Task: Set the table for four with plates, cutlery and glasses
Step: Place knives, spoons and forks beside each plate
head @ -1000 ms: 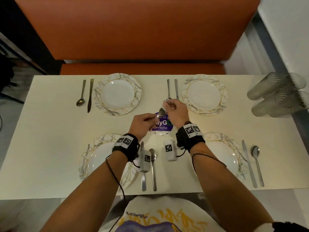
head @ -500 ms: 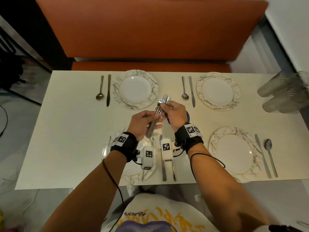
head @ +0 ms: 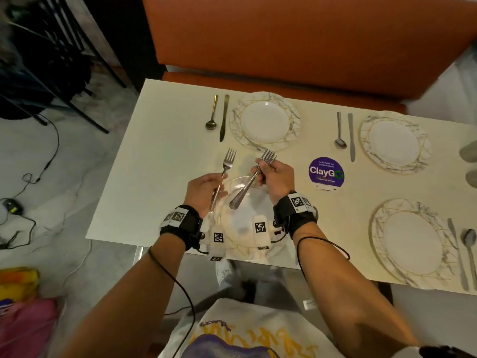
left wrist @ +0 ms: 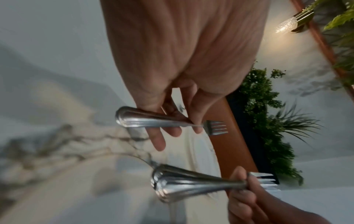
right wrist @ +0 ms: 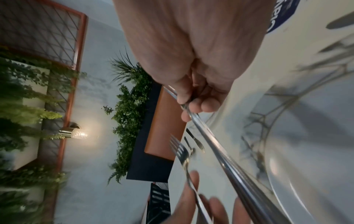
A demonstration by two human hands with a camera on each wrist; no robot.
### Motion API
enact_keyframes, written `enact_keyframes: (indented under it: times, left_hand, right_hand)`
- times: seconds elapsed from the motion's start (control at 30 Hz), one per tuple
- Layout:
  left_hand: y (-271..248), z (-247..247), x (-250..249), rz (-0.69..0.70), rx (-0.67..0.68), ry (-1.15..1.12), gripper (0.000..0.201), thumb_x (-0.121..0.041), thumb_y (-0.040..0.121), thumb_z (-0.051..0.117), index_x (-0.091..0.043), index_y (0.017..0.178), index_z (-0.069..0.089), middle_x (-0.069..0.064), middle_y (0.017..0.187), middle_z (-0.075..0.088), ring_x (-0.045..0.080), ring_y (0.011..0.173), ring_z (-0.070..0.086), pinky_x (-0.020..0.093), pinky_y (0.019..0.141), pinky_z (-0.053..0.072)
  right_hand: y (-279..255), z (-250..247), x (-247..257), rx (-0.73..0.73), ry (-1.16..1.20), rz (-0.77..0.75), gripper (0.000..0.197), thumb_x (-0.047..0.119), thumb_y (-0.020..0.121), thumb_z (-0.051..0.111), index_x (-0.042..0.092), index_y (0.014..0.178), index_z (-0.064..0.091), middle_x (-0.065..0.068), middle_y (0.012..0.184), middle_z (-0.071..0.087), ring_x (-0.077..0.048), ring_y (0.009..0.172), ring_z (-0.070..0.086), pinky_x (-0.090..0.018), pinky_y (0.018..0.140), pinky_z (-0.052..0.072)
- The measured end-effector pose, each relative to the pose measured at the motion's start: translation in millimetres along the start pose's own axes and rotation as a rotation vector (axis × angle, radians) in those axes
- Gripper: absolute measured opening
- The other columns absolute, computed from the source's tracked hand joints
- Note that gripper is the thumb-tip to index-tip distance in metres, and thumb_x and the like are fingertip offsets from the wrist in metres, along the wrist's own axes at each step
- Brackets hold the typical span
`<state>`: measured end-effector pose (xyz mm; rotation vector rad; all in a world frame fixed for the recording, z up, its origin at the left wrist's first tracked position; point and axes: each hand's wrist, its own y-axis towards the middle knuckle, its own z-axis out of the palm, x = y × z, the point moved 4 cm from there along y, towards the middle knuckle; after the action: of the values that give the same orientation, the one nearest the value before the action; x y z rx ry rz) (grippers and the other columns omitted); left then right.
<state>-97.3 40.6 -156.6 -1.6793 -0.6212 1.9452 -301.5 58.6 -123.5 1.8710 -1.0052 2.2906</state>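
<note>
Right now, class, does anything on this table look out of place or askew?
Yes: the glasses at the far right edge lie on their sides, not upright at any plate. No fork is laid yet: the left hand holds one fork, the right hand a bundle of forks.
</note>
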Motion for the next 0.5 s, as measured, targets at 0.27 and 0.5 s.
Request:
enact_keyframes:
  times: [0.27, 0.5]
  left_hand:
    - [9, -84, 37, 0.047, -0.284, 0.457, 0.012, -0.020, 0.089, 0.073, -0.027, 0.093, 0.082, -0.002, 0.099, 0.079, 0.024, 0.101, 0.072, 0.039, 0.099, 0.057]
    - [13, -87, 45, 0.076, -0.234, 0.749, 0.005, -0.015, 0.087, 0.077, -0.016, 0.085, 0.081, -0.001, 0.086, 0.078, 0.017, 0.080, 0.071, 0.016, 0.078, 0.054]
  right_hand:
    - [-9, 22, -33, 0.042, -0.102, 0.008, 0.012, 0.007, 0.098, 0.063, 0.007, 0.092, 0.074, -0.021, 0.081, 0.074, -0.017, 0.049, 0.052, -0.028, 0.050, 0.046]
    - [-9, 20, -40, 0.037, -0.168, 0.015, 0.014, 0.008, 0.099, 0.062, 0.010, 0.092, 0.074, -0.014, 0.078, 0.076, -0.017, 0.049, 0.052, -0.029, 0.051, 0.047]
